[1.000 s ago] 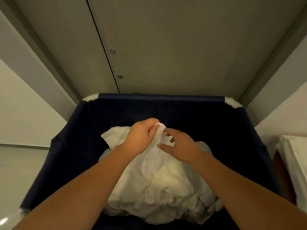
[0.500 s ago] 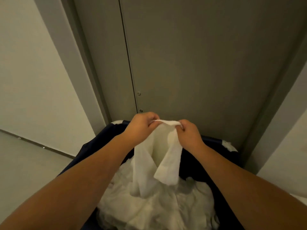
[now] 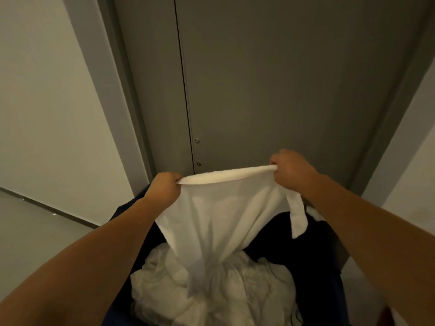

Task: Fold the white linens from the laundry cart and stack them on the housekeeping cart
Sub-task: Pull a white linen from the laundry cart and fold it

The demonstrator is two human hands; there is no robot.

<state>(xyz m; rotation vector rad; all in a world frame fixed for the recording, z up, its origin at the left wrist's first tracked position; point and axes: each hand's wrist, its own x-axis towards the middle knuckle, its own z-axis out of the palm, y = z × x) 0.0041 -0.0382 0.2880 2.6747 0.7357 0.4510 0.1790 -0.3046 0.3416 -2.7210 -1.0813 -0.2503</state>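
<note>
most of the white pile [image 3: 211, 290] lies nearest us in the dark laundry cart [image 3: 306, 243], and one linen [image 3: 223, 208] rises from it, its lower end bunched into the heap. our left grip [image 3: 164, 187] and right grip [image 3: 292, 170] each pinch its top hem, held apart, likely to spread it for folding, before the grey door [image 3: 282, 78].

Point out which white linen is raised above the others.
The linen stretched between the left hand and right hand: its top edge is pulled taut, while the rest lie in a crumpled pile in the laundry cart.
</note>
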